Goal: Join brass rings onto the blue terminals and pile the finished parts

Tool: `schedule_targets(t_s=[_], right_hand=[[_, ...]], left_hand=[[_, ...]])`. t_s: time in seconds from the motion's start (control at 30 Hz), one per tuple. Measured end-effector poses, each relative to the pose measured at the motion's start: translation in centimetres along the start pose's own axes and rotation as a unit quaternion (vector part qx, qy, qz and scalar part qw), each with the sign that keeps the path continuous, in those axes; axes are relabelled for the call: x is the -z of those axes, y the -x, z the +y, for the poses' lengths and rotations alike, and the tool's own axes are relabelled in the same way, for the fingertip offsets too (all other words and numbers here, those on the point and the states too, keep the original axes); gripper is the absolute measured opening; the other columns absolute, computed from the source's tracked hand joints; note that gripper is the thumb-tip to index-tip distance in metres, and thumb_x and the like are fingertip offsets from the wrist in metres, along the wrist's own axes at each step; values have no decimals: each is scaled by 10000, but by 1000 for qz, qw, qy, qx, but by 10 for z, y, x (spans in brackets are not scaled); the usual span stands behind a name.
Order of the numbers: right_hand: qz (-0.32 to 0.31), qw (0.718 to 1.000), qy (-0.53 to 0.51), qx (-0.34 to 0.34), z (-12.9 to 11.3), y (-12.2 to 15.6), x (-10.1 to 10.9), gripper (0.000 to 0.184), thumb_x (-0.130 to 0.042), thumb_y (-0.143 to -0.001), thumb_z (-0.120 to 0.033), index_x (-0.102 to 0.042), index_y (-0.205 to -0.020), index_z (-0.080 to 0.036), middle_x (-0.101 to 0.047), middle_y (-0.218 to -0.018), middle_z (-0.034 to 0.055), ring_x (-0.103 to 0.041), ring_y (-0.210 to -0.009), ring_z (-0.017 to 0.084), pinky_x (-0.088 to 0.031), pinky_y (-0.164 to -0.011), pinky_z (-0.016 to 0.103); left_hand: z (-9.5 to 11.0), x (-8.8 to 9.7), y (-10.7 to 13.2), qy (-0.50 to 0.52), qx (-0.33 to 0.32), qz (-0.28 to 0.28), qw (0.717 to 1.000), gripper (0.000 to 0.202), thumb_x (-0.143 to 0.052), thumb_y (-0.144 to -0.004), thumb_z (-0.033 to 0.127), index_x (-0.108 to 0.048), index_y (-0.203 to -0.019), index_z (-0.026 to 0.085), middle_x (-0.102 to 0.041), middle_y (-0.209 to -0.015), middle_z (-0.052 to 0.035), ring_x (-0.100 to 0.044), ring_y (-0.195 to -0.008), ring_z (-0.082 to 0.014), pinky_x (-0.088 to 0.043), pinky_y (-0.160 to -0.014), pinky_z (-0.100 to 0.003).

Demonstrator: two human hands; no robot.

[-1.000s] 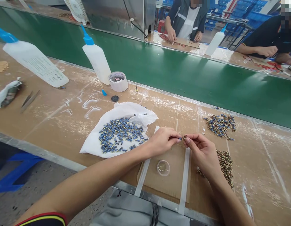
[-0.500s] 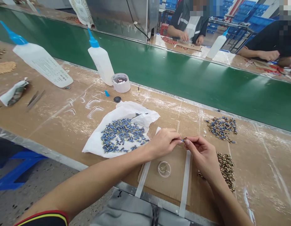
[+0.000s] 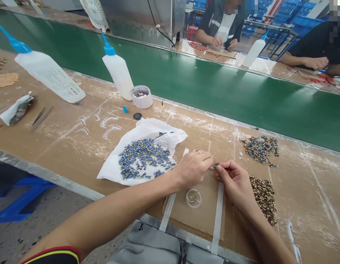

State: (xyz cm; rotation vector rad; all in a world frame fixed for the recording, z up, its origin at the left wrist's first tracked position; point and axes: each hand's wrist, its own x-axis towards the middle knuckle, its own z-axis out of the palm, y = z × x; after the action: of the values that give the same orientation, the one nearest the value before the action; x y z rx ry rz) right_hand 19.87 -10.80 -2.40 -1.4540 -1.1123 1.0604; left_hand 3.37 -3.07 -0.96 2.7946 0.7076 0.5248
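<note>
My right hand [image 3: 237,181] pinches a tiny blue-and-brown piece [image 3: 216,165] between thumb and forefinger. Against the piece's blue end, my left hand [image 3: 194,167] is closed, its fingertips partly hidden behind the knuckles; a ring shows on one finger. Below both hands stands a small clear round dish [image 3: 193,198] with something yellowish in it. To the left, loose blue-and-yellow pieces [image 3: 144,156] lie on a crumpled white sheet [image 3: 111,170]. Beside my right wrist is a heap of brown pieces [image 3: 265,200]. Farther back sits a pile of blue-and-brown pieces [image 3: 260,149].
Two white squeeze bottles, a leaning one [image 3: 50,75] and an upright one [image 3: 117,75], stand at the left near a tape roll [image 3: 142,101]. Tweezers [image 3: 42,118] lie farther left. A green belt [image 3: 170,77] runs behind the table, with two people working beyond it.
My left hand has rolled over slightly at the small piece, bringing its knuckles and ring into view. My right hand stays nearly in place, still pinching the piece.
</note>
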Motion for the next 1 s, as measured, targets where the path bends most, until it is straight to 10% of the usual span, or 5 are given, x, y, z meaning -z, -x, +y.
schedule_targets(t_s=[1.0], right_hand=[[-47, 998, 28, 37, 10, 1, -2, 153, -600, -911, -329, -586, -828, -201, -554, -705, -11, -526, -662, 139, -423, -625, 258]], left_hand=[[-8, 3, -4, 230, 78, -52, 969, 126, -583, -844, 72, -636, -745, 130, -632, -761, -25, -562, -743, -146, -365, -656, -245]])
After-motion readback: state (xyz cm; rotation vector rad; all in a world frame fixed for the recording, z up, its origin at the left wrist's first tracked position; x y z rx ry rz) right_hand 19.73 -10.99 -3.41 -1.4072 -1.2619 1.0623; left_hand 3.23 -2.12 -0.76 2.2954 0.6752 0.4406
